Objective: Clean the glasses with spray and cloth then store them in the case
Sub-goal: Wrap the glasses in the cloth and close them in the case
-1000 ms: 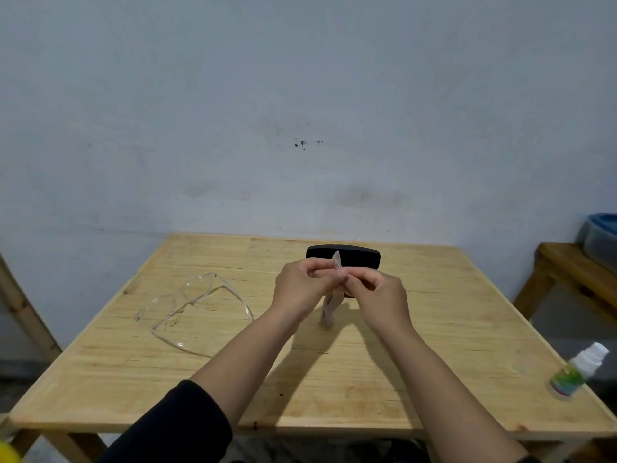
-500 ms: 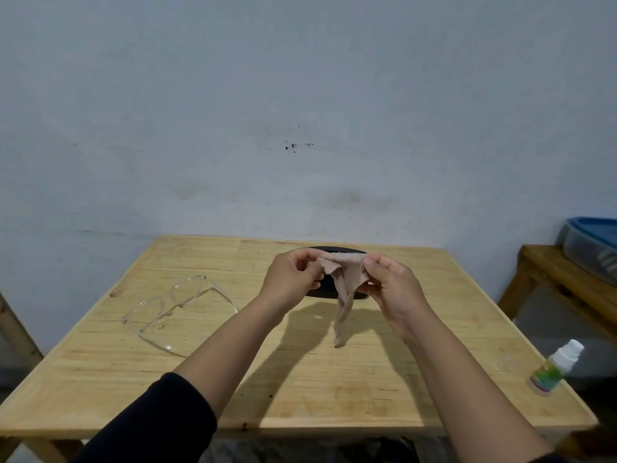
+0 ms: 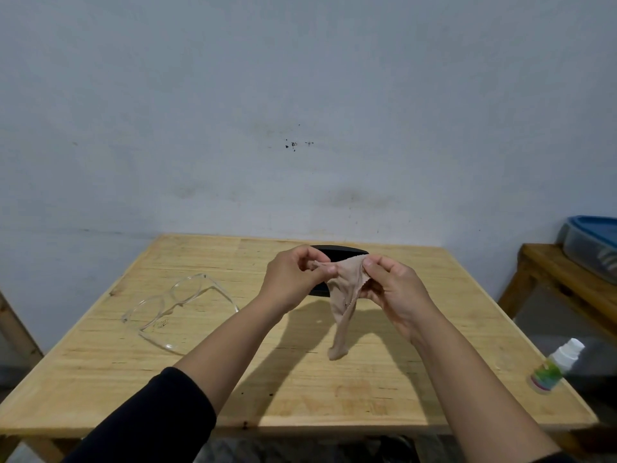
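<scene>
- Two hands hold a beige cloth (image 3: 344,295) above the table (image 3: 384,389): the left hand (image 3: 293,279) pinches one top corner, the right hand (image 3: 394,289) pinches the other, and the rest hangs down between them.
- Clear glasses (image 3: 177,309) lie on the table, left of the hands, arms unfolded.
- Partly hidden behind the hands, a black case (image 3: 344,253) sits near the far edge.
- One spray bottle (image 3: 556,367) lies tilted at the table's right edge.
</scene>
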